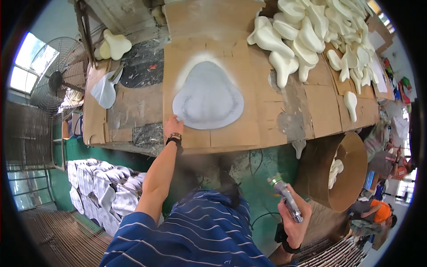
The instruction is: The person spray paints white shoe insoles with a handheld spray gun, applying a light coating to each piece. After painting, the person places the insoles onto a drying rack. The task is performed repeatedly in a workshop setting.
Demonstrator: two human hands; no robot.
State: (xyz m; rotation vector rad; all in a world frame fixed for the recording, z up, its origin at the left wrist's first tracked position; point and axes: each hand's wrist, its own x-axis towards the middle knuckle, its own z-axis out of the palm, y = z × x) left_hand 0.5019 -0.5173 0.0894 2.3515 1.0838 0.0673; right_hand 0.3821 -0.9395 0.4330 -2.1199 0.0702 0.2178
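A grey, rounded triangular sheet (209, 95), shaped like a bike seat cover, lies flat on brown cardboard. Pale overspray rings its upper edge, and darker specks curve across its lower half. At the sheet's lower left edge, my left hand (172, 126) has its fingers bent in, with thumb and fingertips closed on the rim. Low on the right, away from the table, my right hand (296, 218) grips a metal spray gun (287, 198) with a green part at its upper end. How the fingers sit on its trigger is hard to make out.
Cream foam seat pads (307, 35) pile up at the back right. A large cardboard drum (316, 169) holding pads stands under the table's right side. Grey-coated covers (104, 187) fill a rack at the left, near a big fan (55, 80). People work at the far right.
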